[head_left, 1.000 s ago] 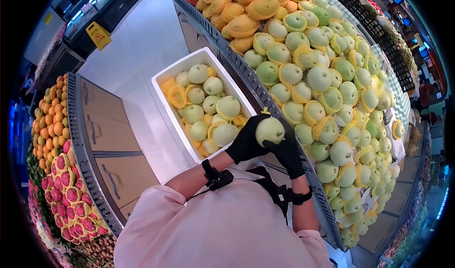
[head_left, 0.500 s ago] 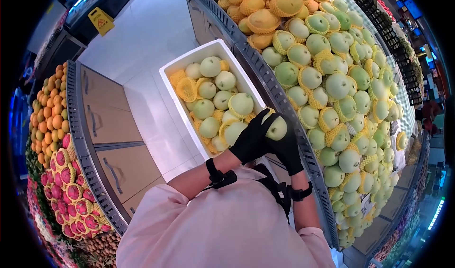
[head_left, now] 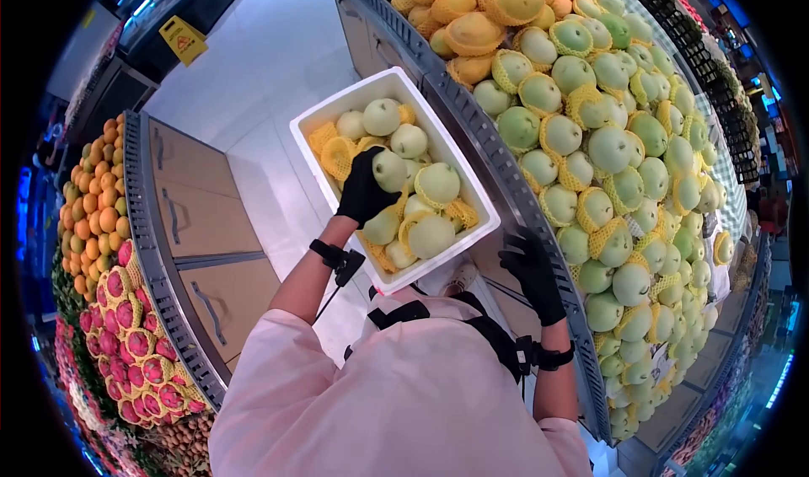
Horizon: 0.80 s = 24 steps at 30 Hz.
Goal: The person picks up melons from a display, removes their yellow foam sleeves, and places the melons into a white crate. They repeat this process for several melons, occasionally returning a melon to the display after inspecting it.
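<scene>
My left hand (head_left: 367, 189), in a black glove, curls around a pale green melon (head_left: 389, 171) over the left part of a white foam box (head_left: 313, 158). Inside the box are several more pale green melons (head_left: 437, 184), some in yellow foam nets (head_left: 338, 157). My right hand (head_left: 534, 273), also gloved in black, is apart from the box, near the grey edge of the display stand (head_left: 552, 262). Its fingers are spread and it holds nothing.
A large heap of pale green melons (head_left: 611, 148) covers the stand at right, with netted orange-yellow mangoes (head_left: 516, 5) at its far end. On the left stand are orange fruits (head_left: 108, 218) and netted dragon fruit (head_left: 139, 342). A yellow floor sign (head_left: 184, 40) stands farther off.
Both hands were together on one melon by the box's right corner. My left hand has moved left over the box with a melon; my right hand has let go and drawn away, opening.
</scene>
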{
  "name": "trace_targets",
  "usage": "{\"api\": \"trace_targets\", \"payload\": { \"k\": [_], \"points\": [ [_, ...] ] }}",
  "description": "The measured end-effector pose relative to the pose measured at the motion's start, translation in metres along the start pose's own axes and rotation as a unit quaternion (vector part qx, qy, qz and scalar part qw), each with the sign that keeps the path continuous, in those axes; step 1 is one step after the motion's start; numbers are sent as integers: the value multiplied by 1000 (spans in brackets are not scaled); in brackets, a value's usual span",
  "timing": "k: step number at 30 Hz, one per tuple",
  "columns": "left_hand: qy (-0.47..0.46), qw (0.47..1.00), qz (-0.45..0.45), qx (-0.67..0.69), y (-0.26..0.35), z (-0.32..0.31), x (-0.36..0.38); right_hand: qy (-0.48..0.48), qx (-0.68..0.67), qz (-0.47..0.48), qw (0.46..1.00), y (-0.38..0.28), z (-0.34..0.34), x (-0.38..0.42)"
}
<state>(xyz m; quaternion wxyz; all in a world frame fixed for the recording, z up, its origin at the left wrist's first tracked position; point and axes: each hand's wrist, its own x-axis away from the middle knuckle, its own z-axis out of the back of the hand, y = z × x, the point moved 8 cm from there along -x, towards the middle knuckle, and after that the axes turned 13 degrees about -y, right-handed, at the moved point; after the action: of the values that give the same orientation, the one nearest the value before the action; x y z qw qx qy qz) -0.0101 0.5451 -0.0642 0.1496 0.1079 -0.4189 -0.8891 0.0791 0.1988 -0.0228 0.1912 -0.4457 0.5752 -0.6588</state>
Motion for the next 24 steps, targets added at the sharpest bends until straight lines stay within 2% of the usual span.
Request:
{"api": "trace_targets", "payload": {
  "k": [5, 7, 11, 12, 16, 18, 24],
  "points": [
    [24, 983, 92, -156, -68, 46, -24, -5, -56, -24, 998, 11, 3, 14],
    [21, 969, 79, -231, -78, 48, -31, -6, -66, -29, 997, 14, 3, 17],
    [-82, 940, 65, -323, -110, 24, -40, 10, -73, -39, 997, 11, 5, 21],
    [-81, 934, 53, -344, -133, 13, -41, 17, -76, -42, 996, 10, 6, 22],
    [-145, 905, 77, -394, -132, -1, -36, 37, -72, -46, 996, 14, 13, 28],
    [-143, 893, 78, -420, -154, -15, -32, 45, -71, -49, 995, 19, 17, 30],
    [-180, 877, 133, -425, -138, -8, -29, 52, -43, -64, 996, 14, 15, 33]
  ]
}}
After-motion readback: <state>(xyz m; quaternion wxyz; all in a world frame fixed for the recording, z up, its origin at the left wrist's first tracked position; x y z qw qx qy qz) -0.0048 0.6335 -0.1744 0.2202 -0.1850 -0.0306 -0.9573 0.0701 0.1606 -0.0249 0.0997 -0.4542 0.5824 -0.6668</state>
